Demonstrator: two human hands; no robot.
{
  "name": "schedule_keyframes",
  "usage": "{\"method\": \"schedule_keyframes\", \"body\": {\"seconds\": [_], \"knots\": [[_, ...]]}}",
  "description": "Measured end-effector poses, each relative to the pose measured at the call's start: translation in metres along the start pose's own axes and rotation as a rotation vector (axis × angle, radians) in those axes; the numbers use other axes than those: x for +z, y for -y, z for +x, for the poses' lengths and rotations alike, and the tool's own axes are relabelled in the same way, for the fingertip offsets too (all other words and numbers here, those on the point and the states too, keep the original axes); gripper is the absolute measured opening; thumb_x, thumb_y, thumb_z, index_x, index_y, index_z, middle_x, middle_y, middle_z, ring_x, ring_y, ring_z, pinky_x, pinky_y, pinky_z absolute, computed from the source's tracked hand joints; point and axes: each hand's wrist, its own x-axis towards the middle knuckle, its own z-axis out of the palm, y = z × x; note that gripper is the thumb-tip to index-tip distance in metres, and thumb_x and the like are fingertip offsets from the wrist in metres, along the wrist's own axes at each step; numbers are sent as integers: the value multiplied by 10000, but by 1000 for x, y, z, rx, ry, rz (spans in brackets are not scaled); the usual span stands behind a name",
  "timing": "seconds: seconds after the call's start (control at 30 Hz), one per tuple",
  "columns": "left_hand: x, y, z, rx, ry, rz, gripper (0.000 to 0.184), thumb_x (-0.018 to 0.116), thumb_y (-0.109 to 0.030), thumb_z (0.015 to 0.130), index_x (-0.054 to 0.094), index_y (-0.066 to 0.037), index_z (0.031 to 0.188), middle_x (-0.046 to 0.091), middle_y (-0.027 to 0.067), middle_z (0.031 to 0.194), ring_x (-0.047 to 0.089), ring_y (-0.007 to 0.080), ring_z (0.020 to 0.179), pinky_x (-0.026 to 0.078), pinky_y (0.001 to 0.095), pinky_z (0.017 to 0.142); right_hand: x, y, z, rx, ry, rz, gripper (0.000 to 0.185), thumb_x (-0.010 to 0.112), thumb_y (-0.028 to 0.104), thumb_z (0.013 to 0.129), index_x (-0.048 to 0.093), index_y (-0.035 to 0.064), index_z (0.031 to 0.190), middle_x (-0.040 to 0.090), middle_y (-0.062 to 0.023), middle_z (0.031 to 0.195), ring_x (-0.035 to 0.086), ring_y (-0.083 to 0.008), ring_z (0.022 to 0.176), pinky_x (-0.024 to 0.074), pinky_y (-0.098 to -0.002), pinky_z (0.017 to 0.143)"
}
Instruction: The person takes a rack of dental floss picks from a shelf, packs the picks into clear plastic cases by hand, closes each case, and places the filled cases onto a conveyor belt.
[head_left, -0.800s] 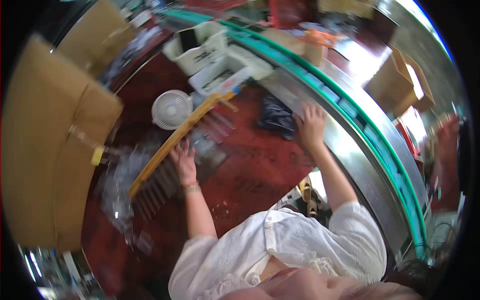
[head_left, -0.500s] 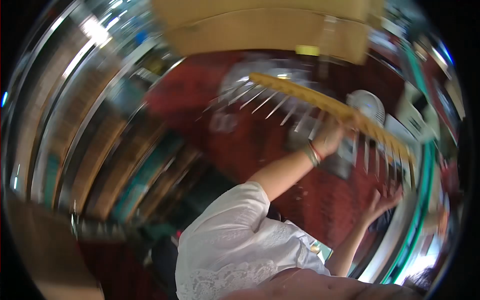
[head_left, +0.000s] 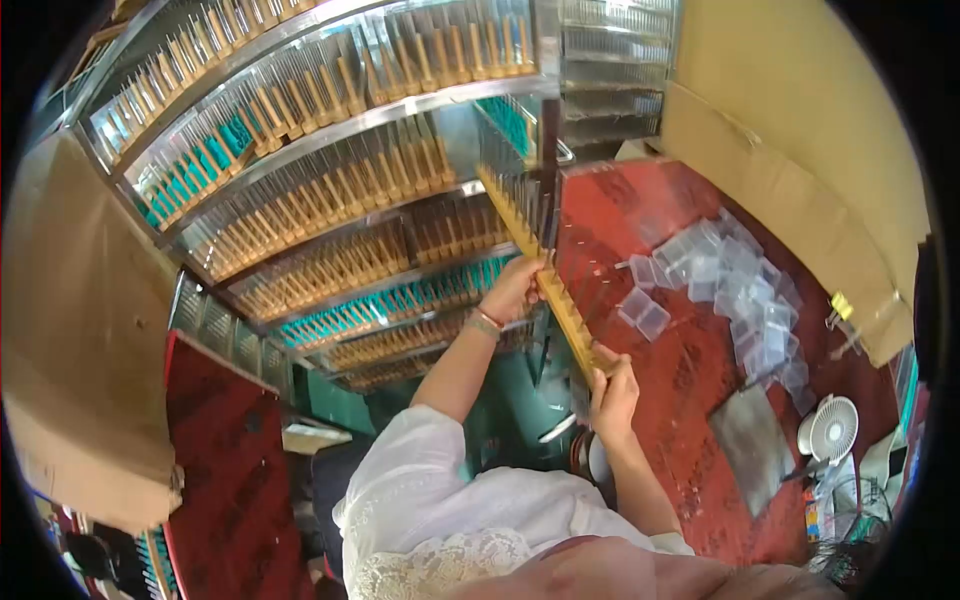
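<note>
A long yellow bar with a row of thin metal pins (head_left: 565,312) slants across the middle of the head view, its far end in front of the shelf rack. My left hand (head_left: 513,290) is closed around it near the middle. Closer to my body, my right hand (head_left: 613,402) grips the near end between thumb and fingers. The pins stand up along the bar's right side. What lies under my right palm is hidden.
A metal shelf rack (head_left: 410,105) holds many similar pin bars. Clear plastic boxes (head_left: 740,280) lie scattered on the red table (head_left: 640,480), near a grey metal plate (head_left: 748,450) and a small white fan (head_left: 830,430). Cardboard (head_left: 800,190) stands behind; more cardboard (head_left: 80,300) is at left.
My view has swung left toward the shelf rack, carrying the pin bar from over the table to in front of it. My right hand, earlier open near the bar's end, now grips it.
</note>
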Motion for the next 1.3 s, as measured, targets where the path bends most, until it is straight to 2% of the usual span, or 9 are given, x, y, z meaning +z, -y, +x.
{"method": "schedule_keyframes", "body": {"seconds": [0.07, 0.13, 0.27, 0.47, 0.63, 0.7, 0.77, 1.03, 1.3], "knots": [[-28, -18, 14, -22, 64, -48, 317, 476, -281, 933, 523, -82, 1175, 605, 52, 943, 623, 185, 826, 532, 321, 732, 52, -14, 37, -6, 6, -37, 293, 512, 21, 864, 478, -35, 1150, 621, -188, 969, 605, -342, 857, 475, -397, 767], [-42, -32, -7, -50, -38, -318, 326, 486, -440, 918, 535, -124, 983, 615, 11, 892, 618, 115, 716, 387, 162, 476, 98, -8, 98, -43, 46, -121, 355, 544, 31, 852, 450, -33, 1188, 626, -196, 949, 613, -368, 832, 489, -417, 729], [-126, 34, -7, -187, 109, 165, 452, 614, -384, 857, 506, -96, 1187, 603, 34, 1038, 623, 130, 801, 456, 220, 568, 228, -30, 239, -88, 216, -274, 410, 550, 140, 868, 420, -48, 1208, 612, -248, 907, 595, -413, 830, 482, -466, 701], [-154, 65, -65, -378, -59, -1, 442, 648, -353, 836, 529, -99, 1177, 621, 27, 994, 610, 123, 848, 500, 269, 652, 337, -88, 334, 47, 362, -203, 453, 555, 172, 858, 408, -63, 1217, 601, -283, 875, 584, -439, 827, 468, -488, 725], [-182, 85, -67, -456, -99, -55, 393, 622, -347, 858, 547, -99, 1154, 625, 34, 988, 600, 124, 846, 508, 280, 658, 289, -84, 340, -514, -85, -190, 420, 548, 145, 856, 421, -28, 1218, 613, -271, 853, 602, -426, 812, 491, -470, 707], [-185, 79, -57, -466, -136, -51, 359, 605, -347, 871, 559, -98, 1126, 626, 38, 988, 596, 121, 833, 508, 276, 649, 258, -77, 352, -117, -241, -356, 365, 539, 179, 859, 468, 50, 1192, 632, -241, 855, 619, -413, 810, 502, -469, 709], [-184, 70, -45, -427, -129, -53, 348, 601, -349, 874, 560, -99, 1112, 625, 37, 984, 592, 115, 815, 507, 268, 640, 235, -69, 381, 352, -8, -666, 320, 524, 228, 859, 514, 101, 1153, 641, -223, 840, 630, -400, 806, 503, -478, 705], [-167, 14, 41, -219, 41, -29, 311, 530, -312, 920, 565, -87, 1133, 619, 9, 954, 584, 90, 795, 498, 243, 663, 235, -123, 407, 193, 121, -762, 199, 513, 219, 847, 600, 42, 876, 623, -236, 751, 626, -396, 781, 503, -480, 677], [-144, -49, 131, 9, 33, -240, 281, 534, -171, 902, 529, -66, 1163, 621, 35, 861, 566, 86, 662, 440, 208, 527, 168, -6, 290, -46, 79, -356, 137, 611, 135, 806, 544, 23, 764, 559, -207, 625, 574, -405, 590, 454, -445, 547]]}}
